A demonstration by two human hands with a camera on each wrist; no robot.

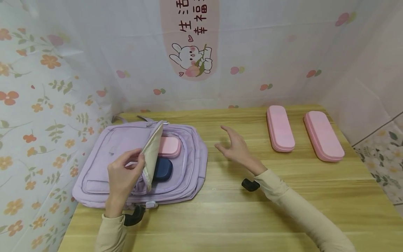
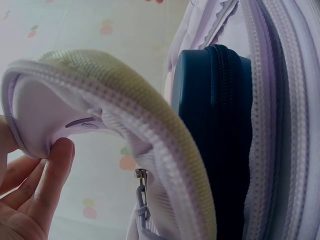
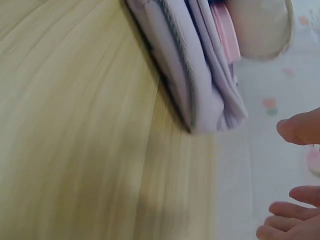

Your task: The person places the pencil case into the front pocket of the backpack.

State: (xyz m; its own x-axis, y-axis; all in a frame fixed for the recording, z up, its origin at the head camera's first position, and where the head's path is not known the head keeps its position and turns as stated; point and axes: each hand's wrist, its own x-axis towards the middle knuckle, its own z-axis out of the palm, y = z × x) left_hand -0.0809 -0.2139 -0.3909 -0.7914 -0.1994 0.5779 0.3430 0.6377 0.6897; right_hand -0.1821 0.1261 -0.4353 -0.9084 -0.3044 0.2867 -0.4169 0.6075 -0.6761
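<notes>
A lavender backpack (image 1: 122, 136) lies flat on the left of the table, its front pocket unzipped. My left hand (image 1: 124, 175) pinches the edge of the pocket flap (image 1: 152, 157) between thumb and fingers and holds it raised; its pale lining shows. Inside the pocket lie a pink case (image 1: 170, 146) and, nearer me, a dark blue zippered case (image 2: 200, 100), both partly covered by the flap in the head view. Right of the backpack, my right hand (image 1: 234, 147) is above the table, thumb and fingers spread, holding nothing.
Two pink cases (image 1: 281, 127) (image 1: 324, 135) lie side by side at the back right of the wooden table (image 1: 201, 224). A patterned cloth (image 1: 267, 52) hangs behind the table, and a floral one (image 1: 41, 122) along its left side.
</notes>
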